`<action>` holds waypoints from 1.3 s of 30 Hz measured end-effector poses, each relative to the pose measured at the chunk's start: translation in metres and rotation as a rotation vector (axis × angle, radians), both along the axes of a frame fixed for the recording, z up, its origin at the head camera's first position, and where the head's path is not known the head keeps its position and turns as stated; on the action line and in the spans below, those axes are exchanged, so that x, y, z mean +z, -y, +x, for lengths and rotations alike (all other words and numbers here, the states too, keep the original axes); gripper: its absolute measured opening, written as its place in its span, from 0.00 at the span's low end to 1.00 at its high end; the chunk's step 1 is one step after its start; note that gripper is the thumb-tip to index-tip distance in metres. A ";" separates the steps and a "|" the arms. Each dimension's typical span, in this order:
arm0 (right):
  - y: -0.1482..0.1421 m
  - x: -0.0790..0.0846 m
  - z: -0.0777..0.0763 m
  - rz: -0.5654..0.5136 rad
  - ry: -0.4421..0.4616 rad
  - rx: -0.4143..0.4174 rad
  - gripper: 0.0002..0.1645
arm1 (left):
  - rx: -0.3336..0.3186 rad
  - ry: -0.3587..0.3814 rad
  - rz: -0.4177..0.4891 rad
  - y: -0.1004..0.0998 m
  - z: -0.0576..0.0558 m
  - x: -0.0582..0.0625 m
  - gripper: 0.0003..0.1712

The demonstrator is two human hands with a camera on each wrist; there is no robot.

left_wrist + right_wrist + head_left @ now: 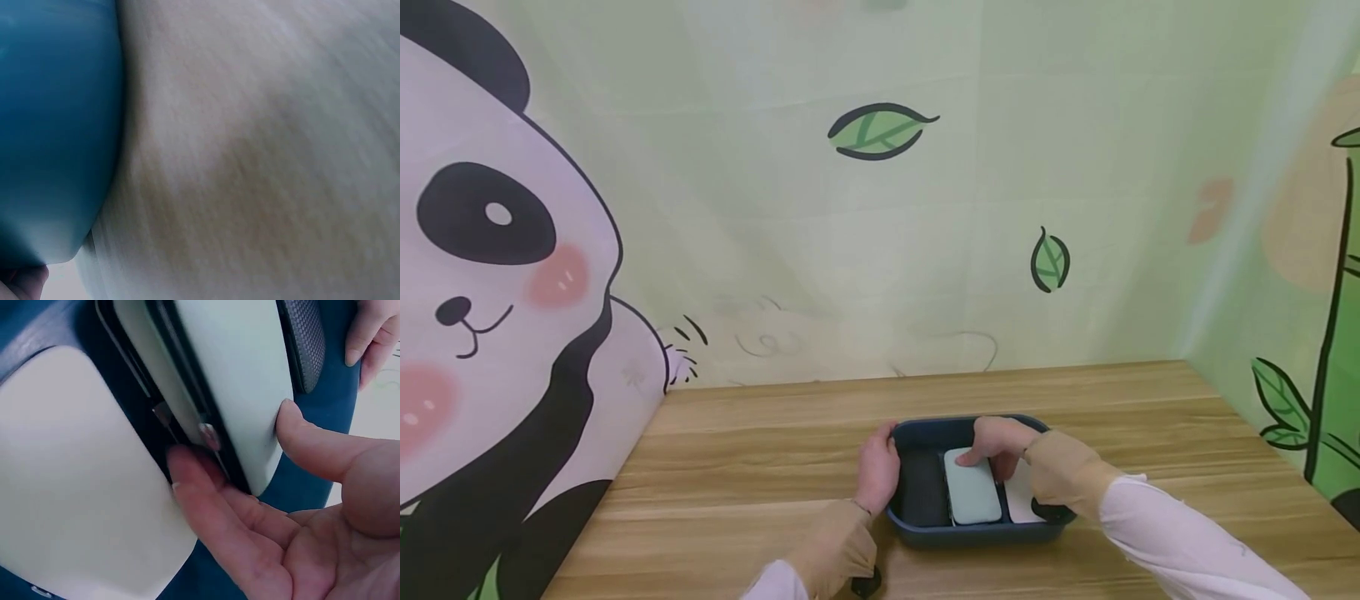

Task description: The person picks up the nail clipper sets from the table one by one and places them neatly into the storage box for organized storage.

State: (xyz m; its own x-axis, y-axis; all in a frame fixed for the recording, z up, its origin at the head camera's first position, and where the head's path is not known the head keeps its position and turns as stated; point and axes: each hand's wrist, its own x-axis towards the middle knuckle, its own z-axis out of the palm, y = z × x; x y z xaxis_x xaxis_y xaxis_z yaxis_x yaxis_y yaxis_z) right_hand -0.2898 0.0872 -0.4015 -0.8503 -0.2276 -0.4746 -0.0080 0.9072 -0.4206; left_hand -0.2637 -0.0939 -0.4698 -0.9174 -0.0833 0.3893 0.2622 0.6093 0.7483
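A dark blue bin with rounded corners sits on the wooden table. My left hand grips its left rim; the left wrist view shows mostly the bin's outer wall. Inside, my right hand pinches a pale green case that has a dark edge and a small metal clasp. In the right wrist view the thumb lies along one side of the case, with the fingers at the opposite edge. A black textured case lies to its left, a white case to its right.
The table extends around the bin, with wood-grain boards. Behind it hangs a pale green backdrop printed with leaves and a panda. Dark devices are strapped at both wrists.
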 end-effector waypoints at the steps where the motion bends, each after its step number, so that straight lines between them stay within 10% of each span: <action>1: 0.000 -0.001 0.000 0.003 0.001 -0.002 0.21 | -0.002 0.003 0.006 0.000 0.000 0.000 0.14; 39: -0.016 0.008 0.006 -0.094 -0.126 -0.010 0.18 | -0.015 0.000 0.007 0.001 0.001 0.002 0.14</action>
